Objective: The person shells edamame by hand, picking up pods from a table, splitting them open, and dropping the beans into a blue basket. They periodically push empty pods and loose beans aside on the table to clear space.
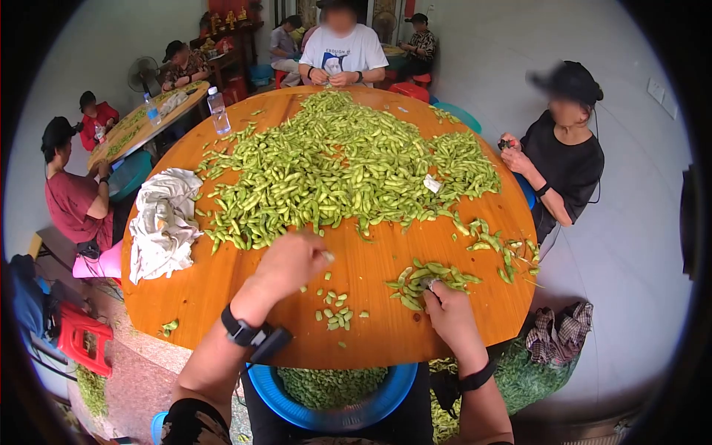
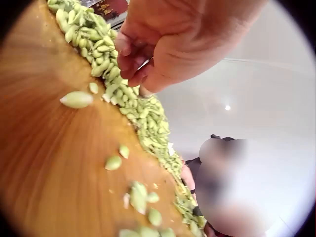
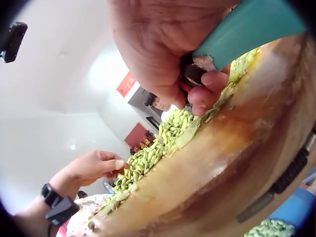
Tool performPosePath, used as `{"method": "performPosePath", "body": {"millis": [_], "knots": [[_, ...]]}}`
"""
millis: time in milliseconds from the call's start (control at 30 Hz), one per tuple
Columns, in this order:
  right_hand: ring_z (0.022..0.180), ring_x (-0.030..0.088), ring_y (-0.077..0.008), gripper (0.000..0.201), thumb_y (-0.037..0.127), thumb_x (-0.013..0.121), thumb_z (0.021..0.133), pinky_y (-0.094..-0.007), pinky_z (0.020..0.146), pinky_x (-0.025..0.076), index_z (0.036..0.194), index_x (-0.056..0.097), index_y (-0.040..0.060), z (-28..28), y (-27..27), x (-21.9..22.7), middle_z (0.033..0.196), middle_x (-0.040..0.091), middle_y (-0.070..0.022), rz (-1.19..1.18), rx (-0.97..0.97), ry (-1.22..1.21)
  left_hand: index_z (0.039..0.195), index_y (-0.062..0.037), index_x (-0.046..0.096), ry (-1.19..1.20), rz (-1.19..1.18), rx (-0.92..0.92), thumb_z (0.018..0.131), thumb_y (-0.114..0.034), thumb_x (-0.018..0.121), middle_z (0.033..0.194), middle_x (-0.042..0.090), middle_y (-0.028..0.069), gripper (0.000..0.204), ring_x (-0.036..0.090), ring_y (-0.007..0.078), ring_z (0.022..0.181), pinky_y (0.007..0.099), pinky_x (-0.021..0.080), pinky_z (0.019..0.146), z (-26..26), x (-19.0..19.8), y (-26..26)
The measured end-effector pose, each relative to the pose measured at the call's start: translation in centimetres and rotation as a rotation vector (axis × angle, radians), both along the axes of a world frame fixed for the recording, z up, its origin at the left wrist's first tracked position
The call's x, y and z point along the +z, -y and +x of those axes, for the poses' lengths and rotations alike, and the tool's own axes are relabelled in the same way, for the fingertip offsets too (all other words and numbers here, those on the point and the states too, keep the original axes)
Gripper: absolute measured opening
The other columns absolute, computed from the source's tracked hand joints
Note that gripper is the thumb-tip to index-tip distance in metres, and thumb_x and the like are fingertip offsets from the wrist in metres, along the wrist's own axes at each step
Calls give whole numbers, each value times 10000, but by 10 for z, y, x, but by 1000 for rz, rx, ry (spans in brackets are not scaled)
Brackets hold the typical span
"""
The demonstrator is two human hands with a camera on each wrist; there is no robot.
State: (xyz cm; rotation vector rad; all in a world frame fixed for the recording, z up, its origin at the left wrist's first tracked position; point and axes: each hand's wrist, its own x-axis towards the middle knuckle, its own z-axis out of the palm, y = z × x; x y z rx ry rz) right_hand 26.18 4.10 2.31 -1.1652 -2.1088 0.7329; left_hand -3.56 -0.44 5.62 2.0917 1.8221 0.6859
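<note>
My left hand [image 1: 288, 267] is over the round wooden table [image 1: 252, 311], just short of a big heap of green edamame pods [image 1: 334, 163]. Its fingers are loosely bent, and no object shows in the gap between them and the thumb. Below it lie several shelled beans [image 1: 340, 319]. My right hand [image 1: 452, 319] grips a small dark tool [image 1: 426, 282] above a little group of pods [image 1: 404, 300]; its exact kind is mostly hidden by the fingers. In the right wrist view a teal band [image 3: 252, 32] runs up to the tool.
A crumpled white cloth [image 1: 165, 222] lies at the left, near a water bottle [image 1: 218, 111]. Below the table edge sits a blue basin [image 1: 263, 386] of shelled beans. Loose pods [image 1: 486, 241] lie at the right. One person [image 1: 345, 48] sits opposite, another [image 1: 567, 148] at the right.
</note>
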Motion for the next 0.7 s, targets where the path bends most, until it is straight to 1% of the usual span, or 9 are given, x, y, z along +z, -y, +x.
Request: {"method": "performPosePath", "body": {"millis": [67,267,467,533,567,600,633,667,700], "knots": [[774,587,-432,82,74,576,863,-461,645,473,876,575,-6,2,0,0,795,602,-240,49,-10,0,828,-20,657,-91,181,288,817,-233,651,839,657,168,213,634,363,792,429,517,711,-12,-12,-21],[787,577,-436,83,71,575,863,-464,650,468,872,558,-9,7,1,1,807,591,-240,59,38,-10,844,-1,647,-205,38,548,815,-198,654,855,662,215,199,649,368,806,448,524,739,-13,-35,-66],[736,572,-427,82,55,564,852,-441,620,470,902,564,-11,-3,5,8,788,583,-236,75,48,-52,884,-4,654,-229,109,476,797,-137,620,811,664,198,162,646,368,757,439,519,706,-23,-47,-49],[588,588,-320,90,63,549,866,-375,544,469,925,565,-3,-13,4,10,729,601,-169,-88,149,-142,891,1,644,-247,171,417,797,-96,602,801,660,203,141,644,370,741,425,521,685,-16,-45,-36],[588,588,-320,90,63,549,866,-375,544,469,925,565,-3,-19,4,12,729,601,-169,-90,137,-145,923,4,612,-87,176,365,810,-79,594,835,655,220,141,635,393,745,429,520,681,-9,-37,-29],[540,548,-181,121,91,536,900,-296,480,435,985,587,21,-26,6,15,727,590,-88,-325,164,-237,955,6,581,74,176,309,823,-62,585,870,650,236,149,626,416,750,434,520,677,-2,-31,-22],[492,508,-41,159,119,523,934,-216,415,401,1045,609,44,-33,8,17,724,579,-7,-558,188,-331,997,14,586,215,127,257,854,7,554,897,665,185,146,641,321,646,357,516,609,6,-29,-16],[492,508,-41,159,119,523,934,-216,415,401,1045,609,44,-40,8,19,724,579,-7,-562,170,-333,997,14,586,219,119,242,854,7,554,897,665,185,146,641,321,646,357,516,609,17,-25,-10],[496,514,-45,163,129,521,941,-207,412,398,1047,605,37,-48,7,19,734,584,-4,-630,161,-345,1056,1,576,492,27,176,893,-4,537,859,642,94,167,604,187,619,279,482,568,29,-20,-5]]}}
